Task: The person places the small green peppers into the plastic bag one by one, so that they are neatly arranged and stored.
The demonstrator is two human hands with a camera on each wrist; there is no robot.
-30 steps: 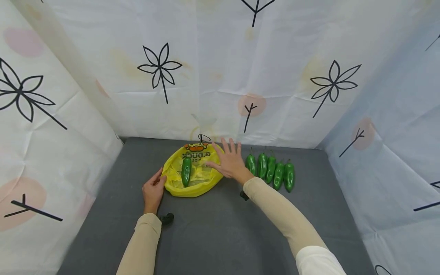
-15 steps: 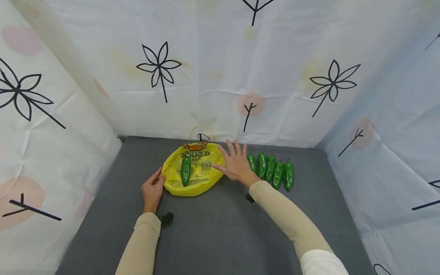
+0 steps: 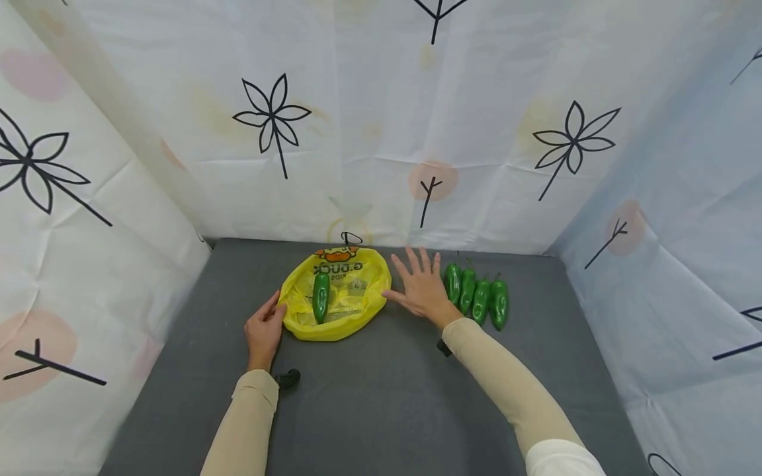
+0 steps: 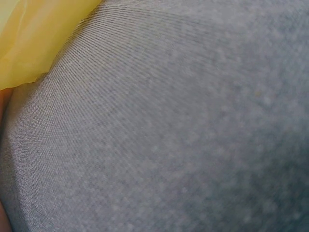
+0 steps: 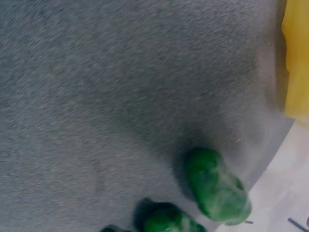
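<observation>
A yellow plastic bag (image 3: 333, 332) with printed lettering lies mouth-up, its rim spread into a round opening. One green jalapeño pepper (image 3: 321, 297) rests inside it. My left hand (image 3: 264, 334) pinches the bag's left rim between thumb and fingers; in the left wrist view only a corner of the yellow bag (image 4: 36, 36) shows. Right of the bag, my right hand (image 3: 424, 294) hovers with fingers spread and holds nothing. It partly covers a row of several green jalapeños (image 3: 481, 301). The right wrist view shows one green pepper (image 5: 217, 186) and part of another.
A dark grey cloth (image 3: 369, 403) covers the table. White patterned fabric walls (image 3: 381, 132) close off the back and both sides. A black wrist device (image 3: 288, 379) sits at the left wrist.
My right hand has moved right, off the bag's right side and toward the row of peppers, fingers still spread. The left hand and the pepper in the bag have stayed in place.
</observation>
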